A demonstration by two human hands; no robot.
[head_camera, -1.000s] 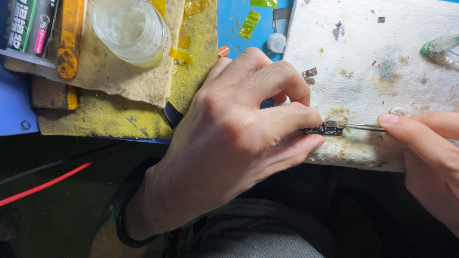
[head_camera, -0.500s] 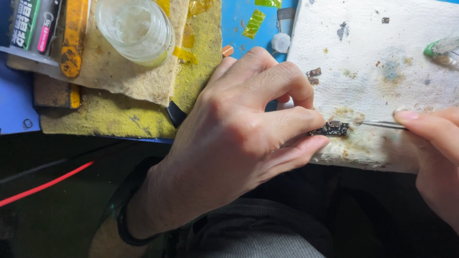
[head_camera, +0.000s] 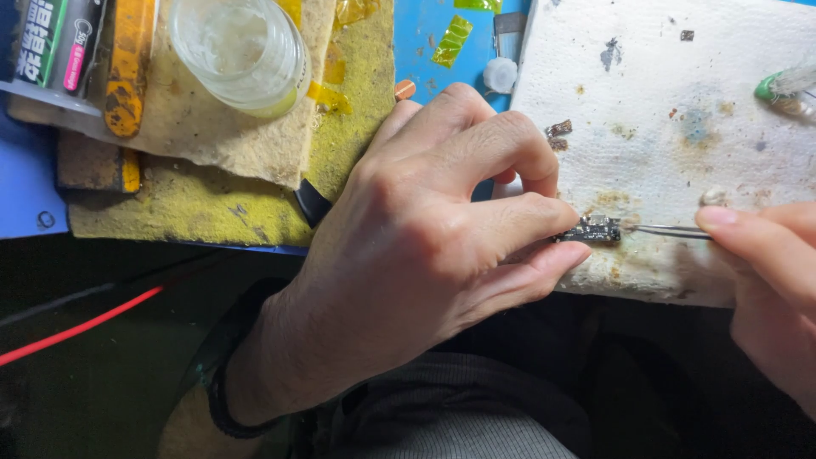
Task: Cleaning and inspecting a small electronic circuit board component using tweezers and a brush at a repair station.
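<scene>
Small dark circuit board: likely light, stiff, fragile, best held by its edges; at near edge of stained white cloth. Left hand pinches its left end; right hand grips thin tweezers touching its right end. Clear glass jar well left of cloth.

Electronics repair bench: blue work mat, stained tissue, solvent jar.

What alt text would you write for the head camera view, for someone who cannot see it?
A left hand pinches a tiny dark circuit board at the edge of a stained white cloth, while the right hand brings thin metal tweezers to it. Behind lie yellow sponge pads and a clear plastic cup on a blue mat.
</scene>
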